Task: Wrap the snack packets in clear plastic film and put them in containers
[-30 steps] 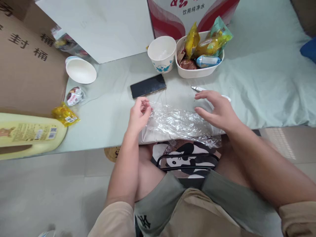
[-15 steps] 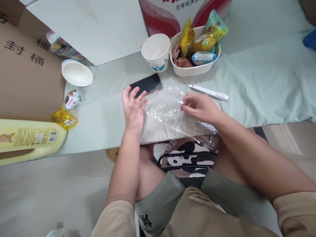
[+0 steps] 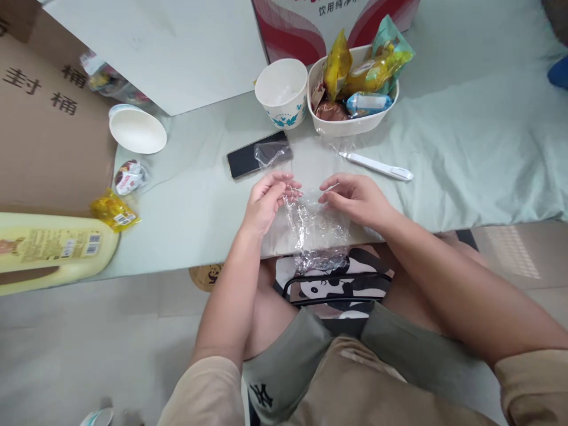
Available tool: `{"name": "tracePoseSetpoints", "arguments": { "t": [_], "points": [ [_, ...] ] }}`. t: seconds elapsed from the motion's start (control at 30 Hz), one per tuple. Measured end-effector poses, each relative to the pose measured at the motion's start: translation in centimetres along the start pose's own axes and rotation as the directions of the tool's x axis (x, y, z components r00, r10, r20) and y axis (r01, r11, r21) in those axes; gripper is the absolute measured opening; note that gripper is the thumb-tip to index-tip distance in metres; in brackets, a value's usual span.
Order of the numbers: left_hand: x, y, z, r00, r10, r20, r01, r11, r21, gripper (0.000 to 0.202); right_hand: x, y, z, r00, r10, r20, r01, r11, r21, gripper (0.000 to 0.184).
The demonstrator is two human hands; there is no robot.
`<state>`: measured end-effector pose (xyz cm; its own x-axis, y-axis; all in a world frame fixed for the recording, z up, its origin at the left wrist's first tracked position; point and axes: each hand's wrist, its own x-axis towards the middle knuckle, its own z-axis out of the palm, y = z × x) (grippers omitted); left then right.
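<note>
A crinkled clear plastic bag [image 3: 317, 228] hangs between my hands, its lower end drooping over the table edge. My left hand [image 3: 270, 198] is closed with thumb and fingers pinching the bag's left upper edge. On the other side, my right hand [image 3: 352, 198] pinches its right upper edge between thumb and fingertips. Just beyond my left hand lies a black phone [image 3: 248, 160], with a thin piece of clear film [image 3: 271, 152] over its right part. A white utility knife [image 3: 377, 165] rests beyond my right hand.
Behind stand a paper cup [image 3: 281, 94] and a white tub [image 3: 355, 127] of wrapped snacks. To the left are a tilted white bowl [image 3: 138, 131], a wrapped snack [image 3: 131, 176], a yellow packet [image 3: 115, 212] and a yellow jug [image 3: 66, 248]. A panda-print bag [image 3: 319, 290] sits below the edge.
My left hand has moved right and closed from spread fingers onto the bag. The plastic has drawn toward me and narrowed between my hands, uncovering more of the table.
</note>
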<state>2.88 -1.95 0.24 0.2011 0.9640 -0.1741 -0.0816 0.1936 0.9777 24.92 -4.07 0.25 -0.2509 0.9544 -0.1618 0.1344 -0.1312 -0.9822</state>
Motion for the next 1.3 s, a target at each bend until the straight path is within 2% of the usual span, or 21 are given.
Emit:
{"name": "tracePoseSetpoints", "arguments": {
  "t": [0.1,0.17,0.3,0.43,0.53,0.6,0.77,0.9,1.03,1.2,1.3],
  "points": [
    [-0.4,0.0,-0.2,0.996,-0.030,0.082,0.035,0.998,-0.058,0.039,0.0,0.0,0.3,1.000,0.002,-0.008,-0.001,1.000,0.009,0.016],
    [-0.6,-0.2,-0.1,0.990,-0.086,0.112,0.085,0.996,0.016,0.039,0.1,0.1,0.5,0.999,-0.008,-0.032,0.007,1.000,-0.017,0.015],
    [-0.5,-0.5,-0.3,0.989,-0.139,0.057,0.126,0.972,0.199,0.030,0.2,0.4,0.6,0.996,-0.030,-0.085,0.027,0.999,-0.036,0.019],
    [-0.4,-0.3,-0.6,0.994,-0.098,0.046,0.084,0.966,0.245,0.028,0.3,0.7,0.4,0.993,-0.060,-0.099,0.059,0.998,-0.011,0.026],
    [-0.5,0.1,-0.9,1.000,-0.013,0.004,0.012,0.979,0.201,0.036,0.3,0.6,0.4,0.992,-0.075,-0.103,0.075,0.997,-0.001,0.025],
    [-0.6,0.3,-1.0,1.000,-0.001,-0.007,0.002,0.987,0.159,0.043,0.3,0.6,0.4,0.992,-0.072,-0.105,0.074,0.997,0.011,0.025],
    [-0.8,0.3,-1.2,0.977,-0.172,0.124,0.150,0.975,0.166,0.044,0.2,0.7,0.4,0.997,-0.056,-0.060,0.059,0.997,0.052,0.034],
    [-0.8,0.4,-1.2,0.997,-0.066,0.038,0.063,0.995,0.082,0.042,0.2,0.7,0.3,0.993,-0.102,-0.060,0.106,0.992,0.065,0.037],
    [-0.9,0.8,-1.4,0.999,-0.053,0.010,0.053,0.998,-0.027,0.039,0.0,0.2,0.3,0.986,-0.090,-0.138,0.104,0.990,0.095,0.025],
    [-0.7,1.0,-1.5,0.997,-0.079,0.007,0.079,0.993,-0.087,0.019,-0.1,0.1,0.1,0.968,-0.131,-0.213,0.166,0.974,0.153,0.008],
    [-0.5,0.8,-1.5,0.998,-0.060,-0.002,0.060,0.996,-0.063,0.030,0.2,0.6,-0.1,0.968,-0.073,-0.240,0.112,0.982,0.152,0.010]
  ]
}}
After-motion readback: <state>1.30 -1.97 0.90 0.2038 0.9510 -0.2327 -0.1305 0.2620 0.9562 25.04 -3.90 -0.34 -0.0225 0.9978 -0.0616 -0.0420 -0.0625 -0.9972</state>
